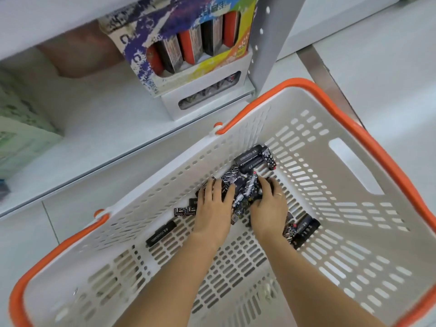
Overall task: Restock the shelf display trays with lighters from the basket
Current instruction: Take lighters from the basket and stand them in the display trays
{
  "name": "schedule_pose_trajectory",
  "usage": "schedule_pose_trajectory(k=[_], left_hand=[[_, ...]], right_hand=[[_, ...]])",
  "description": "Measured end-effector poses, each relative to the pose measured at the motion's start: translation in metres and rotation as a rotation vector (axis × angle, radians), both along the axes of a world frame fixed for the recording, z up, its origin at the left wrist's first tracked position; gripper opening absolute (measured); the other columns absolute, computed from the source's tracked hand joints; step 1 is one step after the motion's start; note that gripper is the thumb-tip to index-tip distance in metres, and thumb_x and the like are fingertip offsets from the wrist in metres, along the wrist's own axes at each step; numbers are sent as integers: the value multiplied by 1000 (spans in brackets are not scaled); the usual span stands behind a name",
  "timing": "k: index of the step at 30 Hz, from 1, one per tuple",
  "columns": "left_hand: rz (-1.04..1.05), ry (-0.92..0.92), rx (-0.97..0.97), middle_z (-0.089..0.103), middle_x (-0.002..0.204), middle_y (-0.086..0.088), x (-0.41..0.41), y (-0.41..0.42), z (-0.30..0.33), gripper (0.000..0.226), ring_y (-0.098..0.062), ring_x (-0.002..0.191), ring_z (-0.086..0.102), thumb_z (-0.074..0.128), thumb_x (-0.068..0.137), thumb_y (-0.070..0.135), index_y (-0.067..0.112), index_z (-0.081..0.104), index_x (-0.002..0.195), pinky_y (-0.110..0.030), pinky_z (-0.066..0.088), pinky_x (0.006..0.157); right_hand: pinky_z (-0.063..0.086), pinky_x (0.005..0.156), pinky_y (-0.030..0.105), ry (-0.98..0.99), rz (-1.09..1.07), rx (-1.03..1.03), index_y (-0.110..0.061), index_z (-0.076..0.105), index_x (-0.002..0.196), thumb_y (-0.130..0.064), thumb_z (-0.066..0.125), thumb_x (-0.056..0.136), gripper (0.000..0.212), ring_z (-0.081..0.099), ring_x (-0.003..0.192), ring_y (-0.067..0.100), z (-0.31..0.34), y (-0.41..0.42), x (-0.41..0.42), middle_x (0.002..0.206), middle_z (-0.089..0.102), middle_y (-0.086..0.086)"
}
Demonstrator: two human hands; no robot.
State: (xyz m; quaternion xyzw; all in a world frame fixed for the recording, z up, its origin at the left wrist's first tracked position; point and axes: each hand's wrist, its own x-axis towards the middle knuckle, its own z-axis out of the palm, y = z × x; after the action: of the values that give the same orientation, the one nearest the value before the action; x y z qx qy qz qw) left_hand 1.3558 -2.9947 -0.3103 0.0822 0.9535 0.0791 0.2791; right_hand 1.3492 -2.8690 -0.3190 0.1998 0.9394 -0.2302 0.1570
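Both in the basket middle – left hand and right hand, fingers curled round the lighters, scooping a pile together, likely to fill the display tray.

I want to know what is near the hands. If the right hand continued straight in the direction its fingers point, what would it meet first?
The right hand points up and away over the pile of lighters. Just beyond its fingers lie two black lighters side by side, probably met first; behind them stands the basket wall. Depth is unclear.
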Motion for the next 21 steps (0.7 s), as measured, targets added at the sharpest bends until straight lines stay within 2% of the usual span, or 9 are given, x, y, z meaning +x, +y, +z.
schedule_pose_trajectory(k=[2, 3, 5, 7, 9, 12, 14, 16, 21], left_hand=[[7, -19, -15, 15, 156, -21, 17, -3, 1, 69, -36, 146, 8, 53, 96, 22, 16, 14, 152, -49, 10, 119], [27, -25, -21, 25, 152, -24, 28, -5, 3, 70, -37, 144, 17, 61, 92, 23, 13, 24, 150, -50, 16, 118], [109, 9, 5, 50, 134, -23, 49, -12, 3, 71, -37, 131, 44, 81, 72, 26, 7, 50, 133, -51, 37, 108], [172, 64, 44, 59, 121, -17, 65, -19, 4, 71, -34, 118, 56, 88, 56, 25, 8, 59, 119, -47, 48, 99], [220, 119, 81, 58, 122, -12, 72, -22, 7, 76, -29, 116, 57, 86, 55, 25, 10, 53, 122, -43, 48, 98], [384, 132, 35, 48, 138, -11, 69, -22, 10, 79, -29, 129, 46, 72, 73, 41, 13, 37, 138, -44, 36, 108], [456, 73, 0, 35, 149, -9, 62, -21, 10, 82, -26, 138, 32, 58, 83, 54, 15, 25, 147, -42, 24, 115], [434, 21, -14, 26, 153, -5, 57, -21, 9, 81, -23, 141, 24, 51, 87, 58, 20, 17, 150, -38, 19, 116], [490, 4, 52, 37, 143, -5, 45, -18, 8, 55, -22, 131, 35, 51, 94, 45, 20, 35, 140, -34, 34, 108]], right_hand=[[25, 116, 42, 22, 16, -43, -20, 45, 142, 3, 49, 84, 62, 30, 139, 27, -1, -10, 19, 152, 33, 6], [25, 116, 41, 14, 7, -67, -19, 47, 140, 3, 48, 84, 61, 30, 139, 25, -1, -16, 28, 152, 33, 4], [28, 115, 39, -6, -21, -118, -19, 52, 134, 3, 48, 83, 56, 32, 137, 22, -4, -28, 44, 150, 35, 2], [35, 109, 39, 13, -56, -180, -18, 56, 127, 3, 49, 81, 52, 40, 130, 21, -4, -37, 56, 141, 44, 1], [42, 101, 35, 55, -163, -243, -18, 51, 129, 1, 51, 81, 52, 46, 121, 16, -1, -39, 62, 130, 48, -3], [43, 97, 35, 48, -399, -243, -18, 39, 141, -13, 54, 87, 55, 47, 118, 17, 3, -37, 62, 131, 47, 2], [42, 96, 34, -4, -451, -241, -18, 42, 140, -25, 51, 93, 49, 48, 118, 19, 3, -36, 61, 133, 46, 4], [40, 90, 30, -47, -449, -249, -19, 49, 137, -33, 48, 96, 43, 49, 115, 19, 2, -37, 59, 135, 43, 5], [44, 83, 29, -78, -352, -254, -18, 55, 129, -33, 45, 97, 36, 52, 106, 17, 3, -46, 59, 125, 48, 3]])
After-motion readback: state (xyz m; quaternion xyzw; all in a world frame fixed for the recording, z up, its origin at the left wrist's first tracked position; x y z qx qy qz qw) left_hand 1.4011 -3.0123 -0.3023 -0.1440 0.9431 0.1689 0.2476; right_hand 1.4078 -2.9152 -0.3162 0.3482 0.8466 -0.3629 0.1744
